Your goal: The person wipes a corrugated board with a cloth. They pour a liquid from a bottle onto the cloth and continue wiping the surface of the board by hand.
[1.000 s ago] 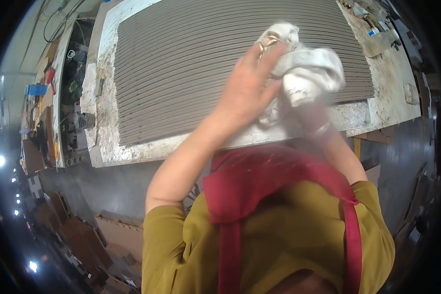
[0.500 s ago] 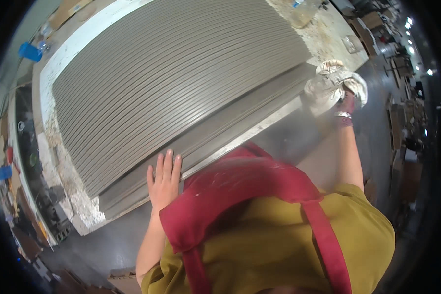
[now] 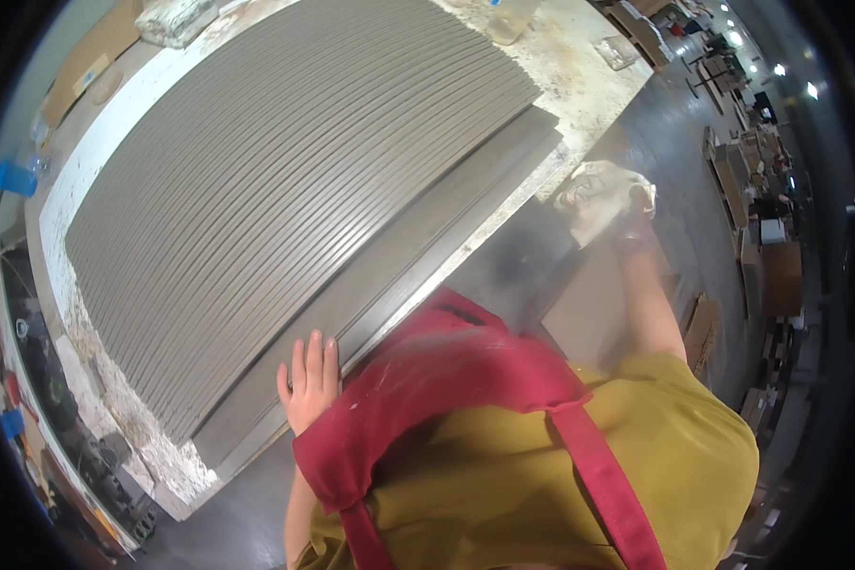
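Long thin grey strips (image 3: 294,190) lie side by side in a broad ribbed layer on the worktable. Along the near side runs a wider smooth grey strip (image 3: 399,247). My left hand (image 3: 311,385) rests flat on that smooth strip, fingers stretched and slightly apart, close to my apron. Out beyond the table's right front edge, my right hand (image 3: 638,214) grips a crumpled white cloth (image 3: 589,195). Both the cloth and the hand are smeared by motion, and most of the fingers are hidden.
The white tabletop (image 3: 579,85) is stained and shows around the strips. A clear packet (image 3: 617,52) sits at its far right corner. A plastic-wrapped bundle (image 3: 174,21) and a blue cup (image 3: 15,178) are at the left. Cardboard (image 3: 782,275) stands at the right.
The cloth in my right hand has moved off the strips' right end, past the table edge toward me. My view has shifted right; my left hand stays flat on the near strip.
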